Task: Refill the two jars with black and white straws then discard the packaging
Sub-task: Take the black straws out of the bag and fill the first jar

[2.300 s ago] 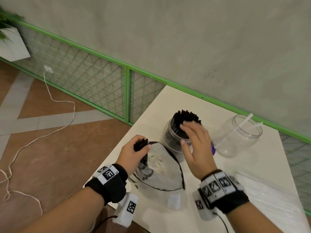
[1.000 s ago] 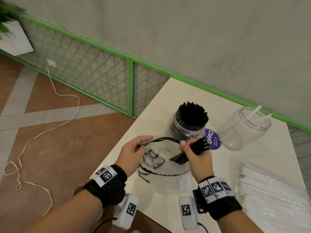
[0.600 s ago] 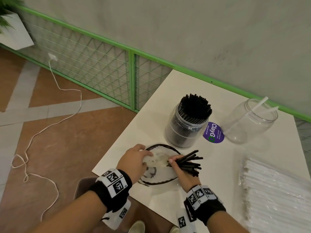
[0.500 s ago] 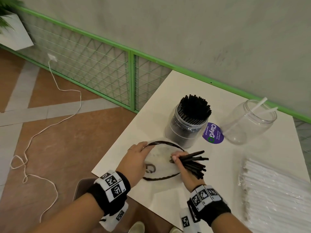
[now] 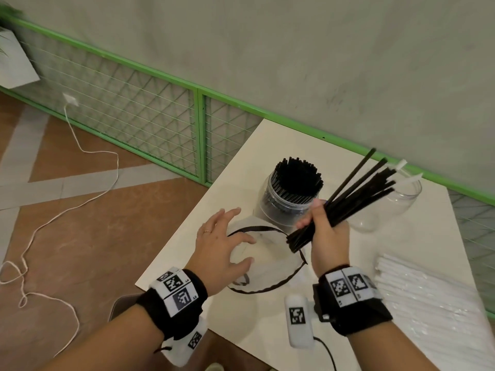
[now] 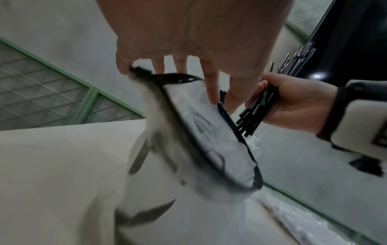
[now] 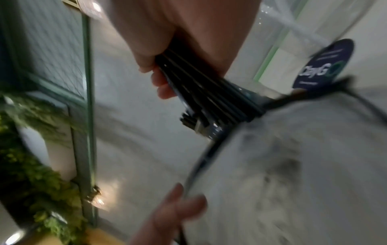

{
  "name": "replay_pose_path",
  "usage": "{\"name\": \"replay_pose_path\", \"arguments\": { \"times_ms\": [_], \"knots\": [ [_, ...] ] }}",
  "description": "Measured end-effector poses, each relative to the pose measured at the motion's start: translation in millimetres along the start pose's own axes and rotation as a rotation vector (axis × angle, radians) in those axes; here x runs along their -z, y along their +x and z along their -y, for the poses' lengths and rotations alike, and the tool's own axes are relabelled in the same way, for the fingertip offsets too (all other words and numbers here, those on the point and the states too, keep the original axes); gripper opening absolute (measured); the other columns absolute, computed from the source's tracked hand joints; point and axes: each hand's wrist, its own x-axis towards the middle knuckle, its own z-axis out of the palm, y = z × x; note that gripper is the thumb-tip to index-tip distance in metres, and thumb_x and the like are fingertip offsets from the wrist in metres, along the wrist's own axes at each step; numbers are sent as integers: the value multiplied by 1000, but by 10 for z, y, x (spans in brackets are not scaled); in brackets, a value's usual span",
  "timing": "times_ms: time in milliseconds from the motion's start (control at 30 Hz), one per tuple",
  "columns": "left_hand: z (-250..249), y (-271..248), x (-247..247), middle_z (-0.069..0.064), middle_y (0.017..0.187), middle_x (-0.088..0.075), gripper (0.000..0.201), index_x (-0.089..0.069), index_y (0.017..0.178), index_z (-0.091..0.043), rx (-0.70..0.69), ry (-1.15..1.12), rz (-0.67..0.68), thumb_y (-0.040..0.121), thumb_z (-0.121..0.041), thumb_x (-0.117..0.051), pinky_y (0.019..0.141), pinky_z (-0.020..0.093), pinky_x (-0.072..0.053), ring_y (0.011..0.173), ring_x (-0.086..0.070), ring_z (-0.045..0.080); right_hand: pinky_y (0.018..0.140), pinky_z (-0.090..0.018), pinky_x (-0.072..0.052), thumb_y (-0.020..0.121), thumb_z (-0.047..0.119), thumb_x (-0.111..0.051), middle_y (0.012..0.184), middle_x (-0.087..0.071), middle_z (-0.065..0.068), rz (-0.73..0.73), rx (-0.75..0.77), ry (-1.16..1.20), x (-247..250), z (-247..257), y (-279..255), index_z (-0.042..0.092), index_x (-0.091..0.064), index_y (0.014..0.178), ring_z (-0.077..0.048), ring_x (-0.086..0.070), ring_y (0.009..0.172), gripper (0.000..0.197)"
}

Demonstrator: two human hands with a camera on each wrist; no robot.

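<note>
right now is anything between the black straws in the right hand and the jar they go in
No separate object blocks the path. The right hand holds the bundle of black straws just right of the clear plastic jar, but upright black straws already pack its mouth.

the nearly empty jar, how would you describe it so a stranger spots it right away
On the white table by the green-railed wall, two clear jars stand near the far edge. The nearly empty jar is the right-hand one. It holds only a couple of white straws, while its neighbour is packed with black ones.
</note>
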Motion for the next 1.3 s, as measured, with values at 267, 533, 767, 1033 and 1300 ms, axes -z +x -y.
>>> {"name": "replay_pose_path", "arguments": {
  "times_ms": [267, 533, 767, 1033, 1300],
  "knots": [
    [-229, 343, 65, -9, 151, -22, 66, -33, 137, -39, -74, 222, 152, 79, -51, -60, 116, 55, -9, 144, -10, 19, 74, -34, -53, 94, 13, -58, 63, -61, 0, -3, -37, 255, -110, 333, 553, 11, -58, 86, -15, -61, 62, 8],
    [-393, 800, -26, -3, 158, 1, 89, -8, 149, -29, -191, 478, 240, 81, -39, -64, 115, 51, -10, 145, 1, 22, 71, -33, -53, 95, 12, -56, 69, -62, -7, 18, -60, 328, -234, 340, 852, 9, -56, 87, -20, -63, 65, 8],
    [-395, 928, -29, -2, 152, -19, 81, -18, 147, -28, -202, 403, 207, 80, -33, -63, 117, 45, -12, 142, -12, 19, 74, -32, -55, 92, 13, -61, 69, -65, -6, 125, 18, 34, -294, 311, 1018, 11, -60, 83, -20, -65, 67, 10],
    [-361, 920, -10, -2, 153, -16, 79, -19, 148, -29, -205, 332, 208, 82, -29, -62, 117, 41, -10, 141, -18, 18, 79, -19, -52, 74, 5, -79, 90, -73, -2, 213, 93, -163, -194, 196, 982, 4, -69, 92, -9, -68, 88, 20],
    [-351, 934, 36, -2, 152, -21, 77, -24, 147, -27, -209, 266, 222, 81, -31, -63, 117, 37, -13, 138, -28, 19, 93, -37, -51, 69, 45, -74, 109, -71, -8, 249, 63, 68, -122, 348, 955, 24, -52, 118, -29, -66, 105, 57]
  ]
}}
